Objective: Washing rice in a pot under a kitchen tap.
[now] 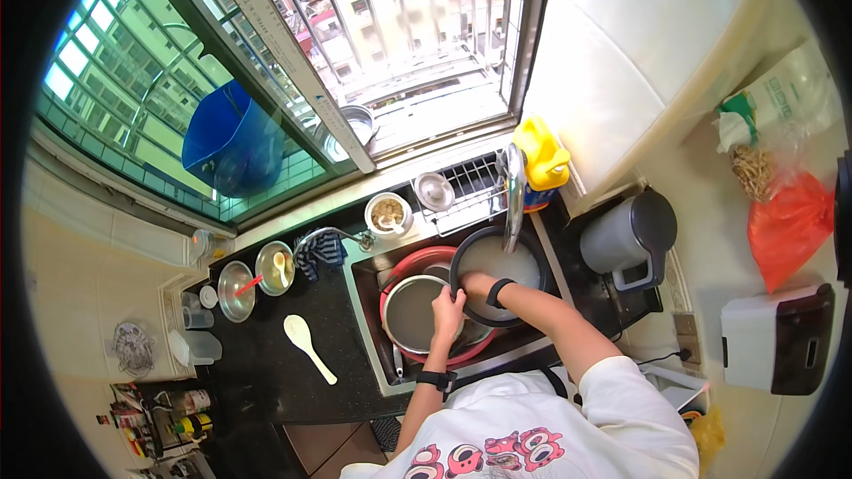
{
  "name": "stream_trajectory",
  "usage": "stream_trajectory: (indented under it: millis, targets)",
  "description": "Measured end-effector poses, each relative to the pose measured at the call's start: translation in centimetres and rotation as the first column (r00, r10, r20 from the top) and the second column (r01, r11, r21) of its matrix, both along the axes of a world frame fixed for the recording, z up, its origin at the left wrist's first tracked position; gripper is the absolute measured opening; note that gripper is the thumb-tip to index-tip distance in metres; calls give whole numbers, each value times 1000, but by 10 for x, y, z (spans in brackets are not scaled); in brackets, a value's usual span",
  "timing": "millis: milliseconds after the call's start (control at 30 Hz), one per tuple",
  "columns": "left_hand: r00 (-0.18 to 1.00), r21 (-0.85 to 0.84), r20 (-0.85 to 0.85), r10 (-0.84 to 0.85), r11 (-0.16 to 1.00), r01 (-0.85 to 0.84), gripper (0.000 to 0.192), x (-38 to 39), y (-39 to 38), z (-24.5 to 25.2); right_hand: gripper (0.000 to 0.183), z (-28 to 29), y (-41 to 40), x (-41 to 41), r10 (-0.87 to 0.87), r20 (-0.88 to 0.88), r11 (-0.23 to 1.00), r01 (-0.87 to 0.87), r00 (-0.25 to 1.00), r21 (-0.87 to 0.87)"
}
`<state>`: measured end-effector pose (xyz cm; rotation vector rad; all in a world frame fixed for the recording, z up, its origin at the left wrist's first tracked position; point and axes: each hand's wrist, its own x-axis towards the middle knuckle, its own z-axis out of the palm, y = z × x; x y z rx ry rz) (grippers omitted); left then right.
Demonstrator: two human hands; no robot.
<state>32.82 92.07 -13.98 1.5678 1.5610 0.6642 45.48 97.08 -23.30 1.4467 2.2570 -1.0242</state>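
Observation:
A dark round pot [544, 265] sits at the sink's right side and holds cloudy whitish water [502, 259]. My left hand [448, 311] grips the pot's rim at its near left. The fingers of my right hand [476, 283] are dipped in the cloudy water, so their pose is hidden. Left of the dark pot, a metal pot [388, 329] holds greyish water inside a red plastic basin [393, 276]. A chrome faucet [514, 196] arches over the dark pot. Part of a light handle [398, 360] shows beside the basin.
Left on the black counter [266, 359] lies a white rice paddle [309, 348], with two metal bowls [236, 306] behind it. A white cup [388, 215], a wire rack [476, 193] and a yellow jug [540, 153] line the window side. An electric kettle [622, 239] stands right.

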Motion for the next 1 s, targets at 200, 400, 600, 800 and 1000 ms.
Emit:
stream_trajectory:
  millis: [200,400,600,800,1000]
  targets:
    - [999,-67,39,12,998,-9,28,2,0,-2,24,-20,10,52,-209,224,957,153,952,245]
    - [991,-50,103,-85,995,90,27,40,7,3,29,-69,-40,159,-305,331,942,333,893,-31]
    - [999,-46,52,15,999,-12,27,1,0,0,27,17,-33,44,-86,261,927,173,961,-333]
    - [999,-68,51,17,998,-14,27,1,0,-5,22,30,-16,2,-24,-60,993,17,998,-116]
    - [998,-66,56,41,997,-37,25,-3,-2,15,24,-23,37,18,2,28,996,-5,1000,90]
